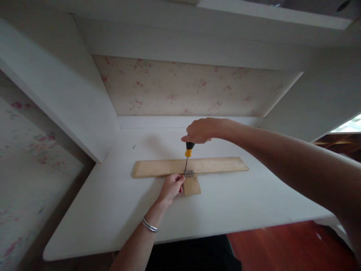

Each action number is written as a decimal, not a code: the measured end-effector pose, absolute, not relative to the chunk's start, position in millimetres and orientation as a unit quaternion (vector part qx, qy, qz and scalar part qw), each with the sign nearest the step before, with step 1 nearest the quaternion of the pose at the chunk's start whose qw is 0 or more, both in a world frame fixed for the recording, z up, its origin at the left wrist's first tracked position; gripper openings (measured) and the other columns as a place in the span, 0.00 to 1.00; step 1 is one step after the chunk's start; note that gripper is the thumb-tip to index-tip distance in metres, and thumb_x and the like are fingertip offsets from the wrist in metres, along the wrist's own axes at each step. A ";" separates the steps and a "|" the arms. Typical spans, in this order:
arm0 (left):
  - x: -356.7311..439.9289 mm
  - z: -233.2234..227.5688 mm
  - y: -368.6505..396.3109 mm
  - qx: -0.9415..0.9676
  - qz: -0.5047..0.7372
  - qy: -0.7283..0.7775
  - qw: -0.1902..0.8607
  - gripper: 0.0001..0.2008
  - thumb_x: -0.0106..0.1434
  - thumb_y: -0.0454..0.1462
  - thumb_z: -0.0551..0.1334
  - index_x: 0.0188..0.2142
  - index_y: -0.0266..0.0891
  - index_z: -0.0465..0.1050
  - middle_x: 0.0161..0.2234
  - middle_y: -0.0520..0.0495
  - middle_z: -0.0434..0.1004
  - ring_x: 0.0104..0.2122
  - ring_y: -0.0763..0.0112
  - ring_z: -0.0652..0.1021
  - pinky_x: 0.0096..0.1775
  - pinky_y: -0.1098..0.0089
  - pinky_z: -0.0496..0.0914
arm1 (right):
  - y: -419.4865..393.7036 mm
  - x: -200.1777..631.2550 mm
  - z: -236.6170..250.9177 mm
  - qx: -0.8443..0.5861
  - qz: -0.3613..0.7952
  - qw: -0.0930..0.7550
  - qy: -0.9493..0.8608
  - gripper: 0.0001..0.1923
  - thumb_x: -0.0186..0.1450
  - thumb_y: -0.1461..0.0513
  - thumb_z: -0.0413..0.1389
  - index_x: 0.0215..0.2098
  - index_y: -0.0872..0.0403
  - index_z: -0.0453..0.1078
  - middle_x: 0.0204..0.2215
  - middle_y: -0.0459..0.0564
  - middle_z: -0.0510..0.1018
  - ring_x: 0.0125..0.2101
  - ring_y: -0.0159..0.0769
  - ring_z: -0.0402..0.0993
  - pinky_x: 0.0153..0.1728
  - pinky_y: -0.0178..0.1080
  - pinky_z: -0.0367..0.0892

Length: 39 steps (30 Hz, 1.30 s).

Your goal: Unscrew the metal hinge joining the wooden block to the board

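Observation:
My right hand [200,131] is wrapped round the black and yellow handle of a screwdriver [188,152]. Its shaft points almost straight down, and the tip meets the left part of a small metal hinge [188,172]. The hinge lies across the joint between a long wooden board [217,165] and a short wooden block [193,186] in front of it. Beside the hinge's left end, the fingers of my left hand [172,186] are pinched together, close against the board and block. What they pinch is hidden.
Board and block lie flat on a white desk [225,203]. White side panels and an overhead shelf [270,17] enclose it, with a floral-papered back wall [180,88]. A small dark mark [134,146] shows at the desk's back left. Red floor [290,246] shows beyond the front edge.

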<state>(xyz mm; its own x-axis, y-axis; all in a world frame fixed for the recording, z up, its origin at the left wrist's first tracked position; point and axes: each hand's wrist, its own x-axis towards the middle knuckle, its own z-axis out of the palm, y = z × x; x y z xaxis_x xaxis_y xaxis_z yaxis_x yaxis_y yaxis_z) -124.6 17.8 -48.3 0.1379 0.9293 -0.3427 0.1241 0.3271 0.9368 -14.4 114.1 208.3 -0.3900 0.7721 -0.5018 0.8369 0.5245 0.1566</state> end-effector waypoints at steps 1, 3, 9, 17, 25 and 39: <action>-124.8 -49.3 18.1 0.468 0.341 0.560 0.592 0.13 0.59 0.44 0.57 0.28 0.35 0.68 0.14 0.55 0.62 0.14 0.79 0.63 0.17 0.77 0.53 | 114.7 -13.7 208.2 0.466 -0.079 0.265 0.840 0.23 0.63 0.50 0.46 0.39 0.61 0.71 0.24 0.55 0.74 0.23 0.40 0.70 0.28 0.41 0.60; -125.1 -51.8 19.0 0.466 0.341 0.562 0.593 0.14 0.59 0.45 0.57 0.28 0.35 0.69 0.15 0.54 0.63 0.15 0.78 0.64 0.17 0.77 0.54 | 115.3 -12.2 208.4 0.438 -0.122 0.255 0.854 0.25 0.59 0.53 0.54 0.51 0.56 0.64 0.29 0.52 0.75 0.24 0.37 0.70 0.28 0.39 0.61; -124.0 -53.3 19.8 0.465 0.340 0.568 0.588 0.14 0.58 0.45 0.57 0.31 0.35 0.71 0.18 0.52 0.66 0.17 0.77 0.68 0.17 0.78 0.55 | 115.5 -12.2 207.0 0.498 -0.070 0.266 0.822 0.32 0.61 0.43 0.42 0.37 0.62 0.72 0.22 0.56 0.73 0.21 0.40 0.69 0.26 0.42 0.60; -123.2 -46.3 17.7 0.483 0.332 0.571 0.575 0.14 0.60 0.44 0.56 0.27 0.35 0.69 0.17 0.52 0.67 0.16 0.77 0.68 0.17 0.78 0.56 | 111.6 -12.0 210.8 0.482 -0.102 0.259 0.831 0.28 0.57 0.46 0.52 0.47 0.57 0.68 0.27 0.53 0.75 0.22 0.37 0.69 0.26 0.40 0.60; -122.8 -48.8 18.7 0.486 0.334 0.570 0.572 0.15 0.60 0.45 0.56 0.29 0.34 0.70 0.17 0.51 0.67 0.16 0.77 0.68 0.16 0.78 0.57 | 114.1 -10.1 207.9 0.455 -0.117 0.248 0.847 0.27 0.54 0.50 0.57 0.47 0.56 0.67 0.26 0.51 0.75 0.23 0.35 0.69 0.25 0.37 0.60; -120.9 -50.8 24.9 0.469 0.335 0.597 0.557 0.19 0.63 0.47 0.51 0.30 0.34 0.70 0.20 0.48 0.70 0.15 0.75 0.71 0.14 0.77 0.57 | 111.0 -11.4 210.7 0.483 -0.096 0.270 0.827 0.28 0.61 0.45 0.45 0.34 0.61 0.72 0.23 0.55 0.74 0.21 0.38 0.69 0.26 0.40 0.61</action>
<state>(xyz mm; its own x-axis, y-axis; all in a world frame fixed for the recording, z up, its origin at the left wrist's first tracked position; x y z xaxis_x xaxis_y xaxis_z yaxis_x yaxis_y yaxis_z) -120.9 24.9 -50.8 0.0613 0.9344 -0.3509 0.1874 0.3345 0.9236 -11.4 111.0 210.7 -0.3873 0.7472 -0.5400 0.8513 0.5148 0.1018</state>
